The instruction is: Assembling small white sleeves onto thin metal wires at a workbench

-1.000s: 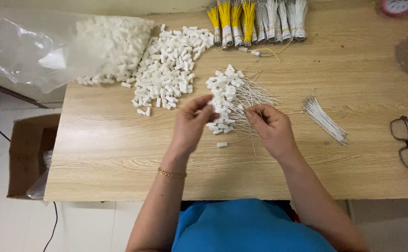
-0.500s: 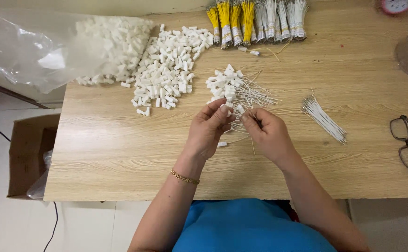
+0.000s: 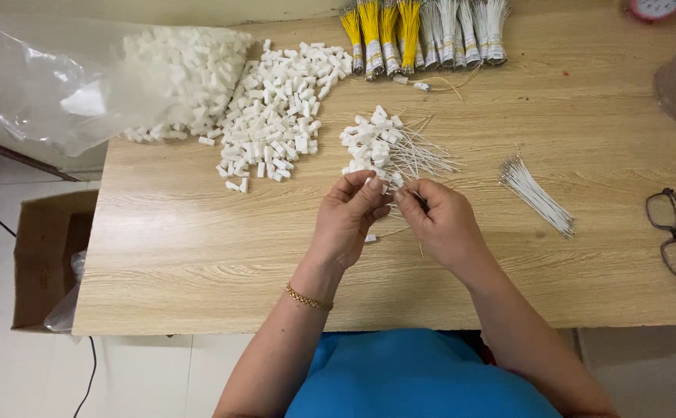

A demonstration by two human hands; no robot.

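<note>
Left hand and right hand meet fingertip to fingertip, both grips pinching a small white plug; wired pile lies just beyond, wires fanning right.

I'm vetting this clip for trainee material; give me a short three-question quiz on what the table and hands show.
1. True or false: the eyeglasses lie at the table's left edge.
2. Which lies nearer the left hand: A, the small pile of white connectors with wires, or B, the yellow wire bundles?
3. What holds part of the loose white plastic pieces at the table's far left corner?

Key: 1 false, they lie at the right edge. 2 A. 3 a clear plastic bag.
</note>
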